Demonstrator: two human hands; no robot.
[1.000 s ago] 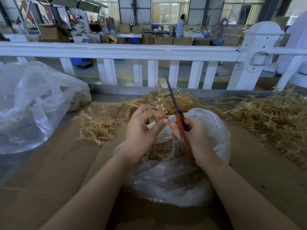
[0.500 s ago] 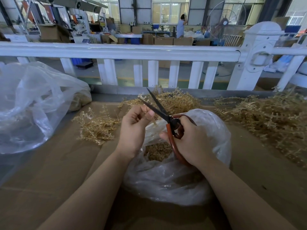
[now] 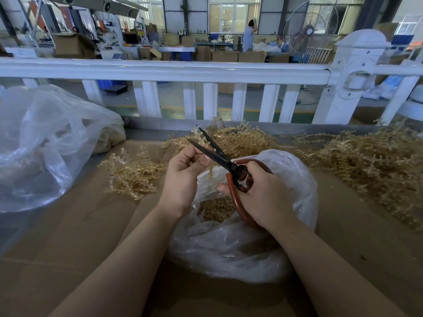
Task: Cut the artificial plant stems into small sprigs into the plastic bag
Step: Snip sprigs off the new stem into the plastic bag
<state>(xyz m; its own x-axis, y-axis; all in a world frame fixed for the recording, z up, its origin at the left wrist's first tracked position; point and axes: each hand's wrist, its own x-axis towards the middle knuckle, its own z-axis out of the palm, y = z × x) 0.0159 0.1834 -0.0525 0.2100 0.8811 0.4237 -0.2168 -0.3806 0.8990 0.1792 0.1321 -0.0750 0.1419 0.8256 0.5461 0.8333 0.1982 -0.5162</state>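
Observation:
My right hand [image 3: 258,197] grips red-handled scissors [image 3: 231,167] above the open clear plastic bag [image 3: 295,188]; the black blades are spread and point up to the left. My left hand [image 3: 183,172] pinches a pale golden plastic stem [image 3: 201,137] whose upper part rises between the blades. Cut golden sprigs [image 3: 216,209] lie inside the bag's mouth, under both hands.
Heaps of uncut golden stems lie at the left [image 3: 132,175], behind the bag [image 3: 242,138] and at the right [image 3: 366,163] on the cardboard-covered table [image 3: 68,236]. A big crumpled clear bag [image 3: 41,145] sits far left. A white railing [image 3: 174,69] borders the far edge.
The scissors swung from upright and closed to tilted left with blades spread around the stem. My left hand rose a little toward the blades.

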